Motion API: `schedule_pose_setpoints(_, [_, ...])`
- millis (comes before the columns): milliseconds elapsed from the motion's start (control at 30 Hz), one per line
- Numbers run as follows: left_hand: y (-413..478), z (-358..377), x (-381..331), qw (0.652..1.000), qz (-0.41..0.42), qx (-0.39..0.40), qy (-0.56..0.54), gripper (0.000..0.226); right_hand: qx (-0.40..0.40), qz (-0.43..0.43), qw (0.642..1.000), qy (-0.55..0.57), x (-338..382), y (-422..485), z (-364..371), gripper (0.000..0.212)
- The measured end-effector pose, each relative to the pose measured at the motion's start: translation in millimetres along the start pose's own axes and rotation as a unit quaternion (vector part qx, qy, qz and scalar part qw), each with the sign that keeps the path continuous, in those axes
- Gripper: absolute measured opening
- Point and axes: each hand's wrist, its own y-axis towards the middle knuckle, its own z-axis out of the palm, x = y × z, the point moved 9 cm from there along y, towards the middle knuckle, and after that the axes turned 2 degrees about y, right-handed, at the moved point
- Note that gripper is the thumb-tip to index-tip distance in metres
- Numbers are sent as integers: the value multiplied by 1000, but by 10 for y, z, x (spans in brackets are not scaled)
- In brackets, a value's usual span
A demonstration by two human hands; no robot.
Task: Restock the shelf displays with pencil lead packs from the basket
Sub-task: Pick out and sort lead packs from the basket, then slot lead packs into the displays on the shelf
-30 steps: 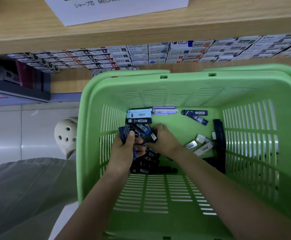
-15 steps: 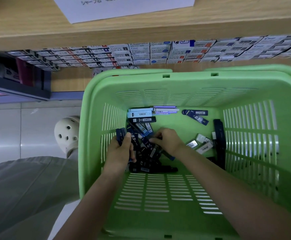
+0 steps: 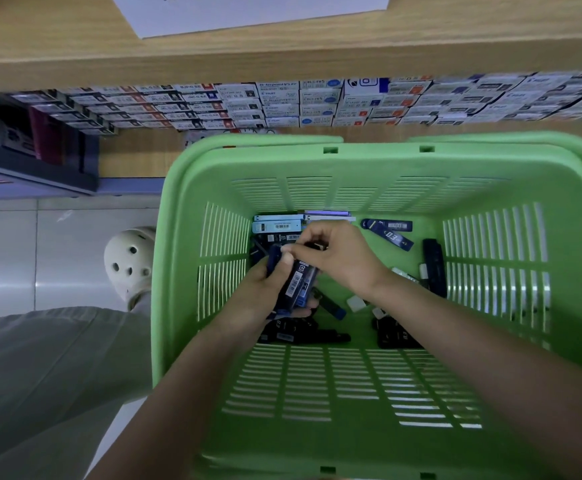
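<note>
Both forearms reached in over the near rim of the green basket (image 3: 369, 161). The left hand (image 3: 261, 296) was tilted up, gripping a bundle of dark lead packs (image 3: 298, 284), and the fingers (image 3: 313, 235) of the right hand (image 3: 338, 254) were curled over the bundle's top, pinching one more pack against it. Half a second before, both hands had sat lower in the heap, the right one picking among the packs there. Loose packs (image 3: 391, 233) lay around the hands on the basket floor, a pale shoe (image 3: 130, 261) stood left of the basket, and beyond it rows of boxes (image 3: 282, 103) filled the wooden shelf (image 3: 282, 60).
</note>
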Motion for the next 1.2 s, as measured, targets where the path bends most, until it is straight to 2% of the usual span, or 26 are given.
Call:
schedule_pose_setpoints(133, [-42,0,-97,993,44,17,108,12,-3,-8,1000,5,26,-6,27,17])
schedule_pose_setpoints(200, [-34,-49,-159,990,61,-2,126,11,-48,-14,999,2,-21,32,-67,22])
schedule_pose_setpoints(300, [-42,-209,-270,986,79,-62,131,16,-108,8,988,-108,-291,149,-211,19])
schedule_pose_setpoints(433, [-102,-358,-434,976,122,-107,147,15,-34,101,971,-214,-795,234,45,46])
schedule_pose_setpoints(533, [-138,-375,-496,975,135,-110,142,15,-68,117,955,-264,-832,237,173,57])
schedule_pose_setpoints(633, [-167,-354,-524,975,137,-108,134,18,-98,123,941,-299,-810,245,256,54])
schedule_pose_setpoints(733, [-192,-380,-509,976,126,-120,129,18,-106,133,955,-245,-872,228,318,43])
schedule_pose_setpoints(867, [-229,-405,-458,978,111,-121,124,16,-77,117,966,-218,-939,150,297,41])
schedule_pose_setpoints(1067, [-236,-395,-380,981,103,-119,116,16,34,90,932,-350,-973,136,284,33])
schedule_pose_setpoints(1200, [-228,-376,-337,982,94,-120,110,20,74,105,918,-376,-1017,139,355,30])
